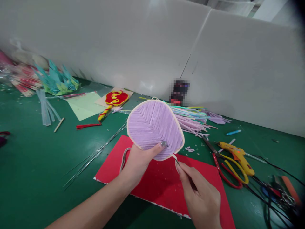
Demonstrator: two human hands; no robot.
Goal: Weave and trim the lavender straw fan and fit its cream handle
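Observation:
A rounded lilac fan panel (152,127) with a ribbed surface and a cream edging is held up in the middle of the head view. My left hand (143,156) grips it from below, thumb across its front; the other fingers are hidden behind it. Just under the panel's lower right edge, my right hand (197,190) pinches the end of a cream strip (175,156) that meets the rim. Something thin and dark shows at those fingertips. A pale cord loop (124,159) hangs beside my left wrist. Beneath both hands lies a red board (157,184).
Scissors (226,168) and a yellow glue gun (235,156) with cables lie at right. Behind are lilac pipe cleaners (190,122) and a phone-like device (179,92). Left are thin wires (95,156), glue sticks (45,109), a red-and-yellow fan (116,98) and teal folded pieces (57,79).

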